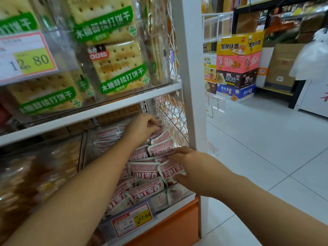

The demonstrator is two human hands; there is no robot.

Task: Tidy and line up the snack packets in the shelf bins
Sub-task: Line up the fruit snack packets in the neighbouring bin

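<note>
Several small pink-and-white snack packets (144, 168) lie overlapping in a clear shelf bin (179, 197) on the lower shelf. My left hand (142, 127) reaches deep into the bin and its curled fingers pinch packets at the back. My right hand (194, 172) is at the bin's right front, thumb and fingers gripping one pink packet (171, 172) that stands tilted among the others. Packets further back (108, 134) lie in a flatter row.
A clear bin of green-labelled cracker packs (115, 68) hangs on the shelf above, with a price tag (26, 54). Another price tag (132, 220) fronts the lower bin. A white upright post (191, 86) and wire mesh (174, 118) bound the right side. Stacked noodle boxes (237, 66) stand across the aisle.
</note>
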